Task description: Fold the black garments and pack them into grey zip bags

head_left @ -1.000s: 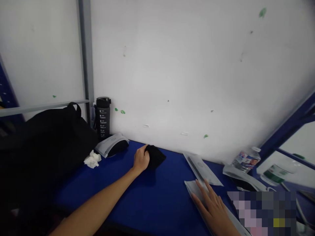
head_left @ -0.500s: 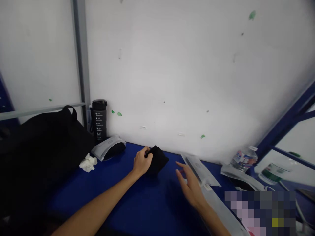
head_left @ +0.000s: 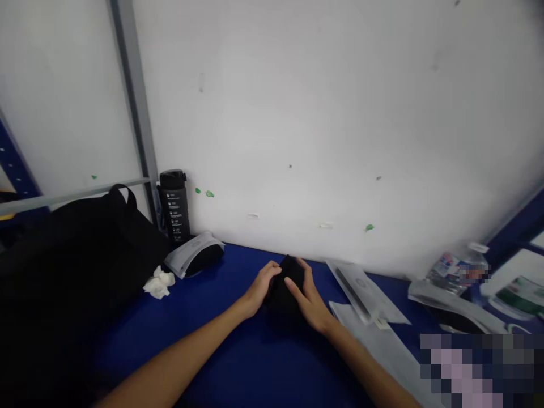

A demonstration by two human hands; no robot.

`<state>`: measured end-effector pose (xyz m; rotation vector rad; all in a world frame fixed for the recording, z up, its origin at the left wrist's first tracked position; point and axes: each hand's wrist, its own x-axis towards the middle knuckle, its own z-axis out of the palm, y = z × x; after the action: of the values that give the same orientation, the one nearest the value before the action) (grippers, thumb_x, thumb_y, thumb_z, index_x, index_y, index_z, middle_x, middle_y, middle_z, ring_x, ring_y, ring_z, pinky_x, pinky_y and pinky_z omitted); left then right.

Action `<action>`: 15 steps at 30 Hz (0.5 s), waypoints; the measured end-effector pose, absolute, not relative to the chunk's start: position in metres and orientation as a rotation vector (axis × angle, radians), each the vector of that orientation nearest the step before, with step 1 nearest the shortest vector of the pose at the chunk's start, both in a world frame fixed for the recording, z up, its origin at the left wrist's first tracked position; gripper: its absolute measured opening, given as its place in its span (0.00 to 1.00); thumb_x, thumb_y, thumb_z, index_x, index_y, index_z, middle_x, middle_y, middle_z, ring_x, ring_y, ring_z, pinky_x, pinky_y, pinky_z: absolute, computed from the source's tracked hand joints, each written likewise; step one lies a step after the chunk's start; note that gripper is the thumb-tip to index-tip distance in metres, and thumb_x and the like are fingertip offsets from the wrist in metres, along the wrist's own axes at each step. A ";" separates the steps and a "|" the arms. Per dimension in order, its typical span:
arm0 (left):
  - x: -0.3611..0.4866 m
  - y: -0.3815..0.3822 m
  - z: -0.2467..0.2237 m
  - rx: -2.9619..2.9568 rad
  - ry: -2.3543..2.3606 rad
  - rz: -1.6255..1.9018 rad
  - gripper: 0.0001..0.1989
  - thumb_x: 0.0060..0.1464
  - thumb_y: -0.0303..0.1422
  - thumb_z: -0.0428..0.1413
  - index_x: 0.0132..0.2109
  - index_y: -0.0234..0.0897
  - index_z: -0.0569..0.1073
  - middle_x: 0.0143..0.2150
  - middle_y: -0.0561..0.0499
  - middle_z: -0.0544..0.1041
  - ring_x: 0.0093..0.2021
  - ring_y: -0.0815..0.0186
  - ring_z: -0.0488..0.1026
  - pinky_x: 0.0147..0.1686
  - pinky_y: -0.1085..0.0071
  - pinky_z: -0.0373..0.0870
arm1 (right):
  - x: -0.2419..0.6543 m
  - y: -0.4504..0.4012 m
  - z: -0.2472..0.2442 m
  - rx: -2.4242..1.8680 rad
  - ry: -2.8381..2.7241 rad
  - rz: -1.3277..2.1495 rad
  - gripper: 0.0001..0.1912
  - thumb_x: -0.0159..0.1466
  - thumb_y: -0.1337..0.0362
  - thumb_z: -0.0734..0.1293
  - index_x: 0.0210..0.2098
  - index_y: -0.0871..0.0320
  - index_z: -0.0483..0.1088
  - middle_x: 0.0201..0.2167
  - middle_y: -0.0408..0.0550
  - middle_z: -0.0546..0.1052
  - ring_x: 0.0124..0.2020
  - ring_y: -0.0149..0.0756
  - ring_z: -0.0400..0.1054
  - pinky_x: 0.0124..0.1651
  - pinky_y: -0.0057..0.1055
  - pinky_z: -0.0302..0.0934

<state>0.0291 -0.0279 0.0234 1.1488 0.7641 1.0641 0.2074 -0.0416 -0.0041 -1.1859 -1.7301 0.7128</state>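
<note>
A folded black cloth item (head_left: pixel 285 292) is held between my two hands over the blue tabletop (head_left: pixel 238 362); its exact kind does not show. My left hand (head_left: pixel 260 288) grips its left edge, fingers curled at the upper corner. On the other side, my right hand (head_left: pixel 309 294) wraps it, with the thumb across the front and the fingers behind. Just right of that hand lie flat frosted zip bags (head_left: pixel 361 289). To the left rests another frosted zip bag (head_left: pixel 193 246) with a black item (head_left: pixel 206 260) partly out of it.
A black bag (head_left: pixel 97 249) fills the left side, with a crumpled white tissue (head_left: pixel 159 282) beside it. Behind stands a dark bottle (head_left: pixel 175 209) near the metal post. At right are a clear plastic bottle (head_left: pixel 457 269) and another frosted bag (head_left: pixel 450 306). A white wall (head_left: pixel 272 113) bounds the back.
My right hand, open and apart before, has moved left and closed on the black cloth item. My left hand still holds it. The view has shifted slightly.
</note>
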 end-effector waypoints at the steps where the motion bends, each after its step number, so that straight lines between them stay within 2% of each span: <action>1: 0.030 -0.028 0.024 1.136 0.740 1.063 0.16 0.56 0.48 0.57 0.37 0.40 0.66 0.32 0.57 0.68 0.30 0.69 0.68 0.29 0.75 0.63 | 0.210 -0.043 -0.004 -1.182 -1.759 0.661 0.42 0.72 0.40 0.61 0.76 0.51 0.42 0.75 0.57 0.53 0.77 0.48 0.48 0.79 0.52 0.43; 4: 0.031 -0.026 0.024 1.151 0.745 1.011 0.17 0.55 0.49 0.59 0.40 0.40 0.70 0.32 0.57 0.70 0.28 0.69 0.69 0.27 0.75 0.61 | 0.213 -0.045 0.001 -1.182 -1.783 0.415 0.39 0.73 0.40 0.58 0.74 0.55 0.49 0.71 0.62 0.58 0.74 0.53 0.51 0.77 0.56 0.45; 8: 0.030 -0.026 0.027 1.207 0.803 0.991 0.16 0.53 0.45 0.61 0.43 0.40 0.72 0.33 0.56 0.70 0.31 0.69 0.69 0.28 0.76 0.63 | 0.210 -0.049 0.009 -1.191 -1.723 0.326 0.31 0.74 0.41 0.59 0.66 0.55 0.63 0.60 0.61 0.71 0.64 0.54 0.63 0.70 0.57 0.56; 11: 0.032 -0.030 0.029 1.266 0.832 0.991 0.16 0.52 0.44 0.62 0.43 0.40 0.70 0.32 0.58 0.68 0.30 0.70 0.68 0.27 0.77 0.61 | 0.206 -0.055 0.013 -1.171 -1.635 0.536 0.28 0.73 0.42 0.60 0.63 0.53 0.64 0.58 0.57 0.74 0.60 0.52 0.68 0.67 0.53 0.62; 15: 0.034 -0.032 0.030 1.355 0.843 1.013 0.18 0.52 0.44 0.63 0.44 0.41 0.68 0.33 0.57 0.71 0.29 0.69 0.69 0.25 0.76 0.61 | 0.202 -0.063 0.016 -1.120 -1.526 0.827 0.33 0.70 0.41 0.64 0.66 0.51 0.58 0.61 0.54 0.72 0.62 0.50 0.68 0.66 0.49 0.63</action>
<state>0.0338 -0.0321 0.0304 1.3549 0.8428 1.0129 0.2019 -0.0631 0.0164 -1.1199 -1.5261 0.8273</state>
